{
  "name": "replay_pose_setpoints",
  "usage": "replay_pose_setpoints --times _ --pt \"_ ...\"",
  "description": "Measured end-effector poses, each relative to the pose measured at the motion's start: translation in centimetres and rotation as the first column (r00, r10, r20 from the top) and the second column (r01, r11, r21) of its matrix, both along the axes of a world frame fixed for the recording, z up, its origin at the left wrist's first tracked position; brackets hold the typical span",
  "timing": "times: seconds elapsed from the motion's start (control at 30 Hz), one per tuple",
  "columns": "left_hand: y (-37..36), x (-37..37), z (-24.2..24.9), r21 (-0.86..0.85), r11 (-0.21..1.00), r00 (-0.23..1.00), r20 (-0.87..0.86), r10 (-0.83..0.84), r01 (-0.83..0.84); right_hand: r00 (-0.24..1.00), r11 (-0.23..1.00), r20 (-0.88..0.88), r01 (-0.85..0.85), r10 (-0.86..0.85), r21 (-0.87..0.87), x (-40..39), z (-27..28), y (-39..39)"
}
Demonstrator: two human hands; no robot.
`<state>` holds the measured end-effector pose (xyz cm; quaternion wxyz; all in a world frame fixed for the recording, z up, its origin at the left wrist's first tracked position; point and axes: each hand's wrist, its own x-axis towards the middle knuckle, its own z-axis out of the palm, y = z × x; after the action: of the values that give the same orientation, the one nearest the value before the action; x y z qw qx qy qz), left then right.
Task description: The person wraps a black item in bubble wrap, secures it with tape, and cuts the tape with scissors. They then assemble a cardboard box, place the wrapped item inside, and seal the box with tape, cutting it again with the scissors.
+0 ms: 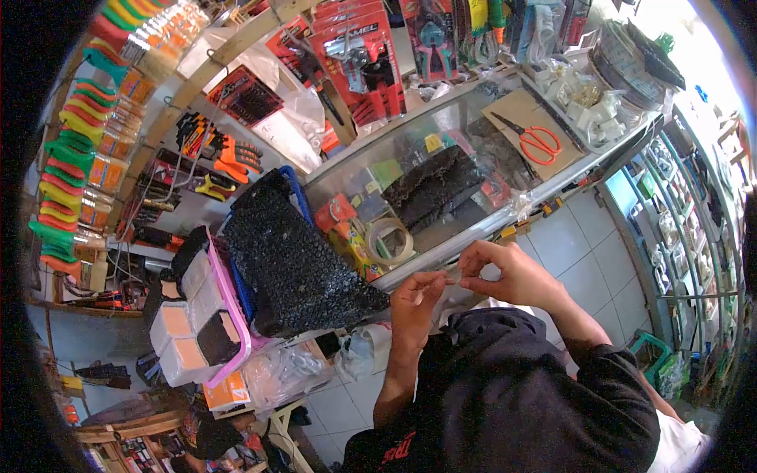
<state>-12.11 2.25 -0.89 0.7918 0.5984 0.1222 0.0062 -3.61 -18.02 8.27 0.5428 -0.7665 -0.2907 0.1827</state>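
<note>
My left hand point(418, 301) and my right hand point(509, 272) meet in front of my chest, just off the front edge of a glass display case point(441, 251). Fingers of both are pinched around something small and thin between them, too small to name. On the case, near my hands, lies a roll of clear tape point(389, 241). Behind it is a dark, rough-textured block point(434, 189). Orange-handled scissors point(539, 145) rest on a piece of brown cardboard point(505, 110) farther right.
A black bumpy sheet point(296, 260) covers a blue basket point(296, 191) to the left. Beside it stands a pink basket point(229, 303) with white packs. Packaged tools point(359, 63) hang at the back. Shelves point(678, 213) line the right, past a tiled floor point(579, 244).
</note>
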Motion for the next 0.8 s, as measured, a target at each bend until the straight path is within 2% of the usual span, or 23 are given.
replay_pose_setpoints --times 0.03,0.13,0.23,0.33,0.43,0.57,0.67,0.73,0.8 --pt "-0.5 0.4 0.1 0.060 0.998 0.999 0.035 0.028 -0.030 0.999 1.000 0.035 0.010 -0.010 -0.003 0.3 -0.3 -0.2" --pt "-2.1 1.7 1.3 0.022 0.997 0.991 0.116 0.070 -0.073 0.999 0.999 0.043 0.015 -0.014 -0.032 1.2 -0.1 -1.2" --pt "-2.0 2.3 1.3 -0.184 0.982 0.998 0.063 -0.021 0.032 0.999 0.999 0.043 0.022 -0.021 -0.025 2.3 -0.2 -1.9" --pt "-3.0 3.3 1.4 -0.167 0.985 0.995 0.079 0.055 -0.042 0.998 0.999 0.047 0.034 -0.033 -0.014 3.3 -0.8 -2.4" --pt "-4.2 4.1 2.5 0.012 0.991 0.985 0.116 0.127 -0.130 0.998 0.997 0.029 0.053 -0.055 0.055 4.3 -1.5 -3.0" --pt "-3.7 5.1 1.5 0.089 0.977 0.976 0.112 0.184 -0.195 0.996 0.994 0.036 0.074 -0.077 0.077 5.9 -2.6 -4.8" --pt "-2.9 5.4 1.5 0.098 0.973 0.974 0.116 0.196 -0.207 0.955 0.955 0.029 0.294 -0.295 0.036 8.9 -5.4 -7.2" --pt "-2.5 5.4 1.4 0.038 0.979 0.970 0.147 0.193 -0.200 0.832 0.837 0.121 0.548 -0.542 -0.017 12.5 -7.7 -9.0" --pt "-2.1 5.3 1.3 0.033 0.975 0.967 0.142 0.211 -0.217 0.593 0.707 0.594 0.705 -0.544 -0.056 17.5 -11.3 -11.2"
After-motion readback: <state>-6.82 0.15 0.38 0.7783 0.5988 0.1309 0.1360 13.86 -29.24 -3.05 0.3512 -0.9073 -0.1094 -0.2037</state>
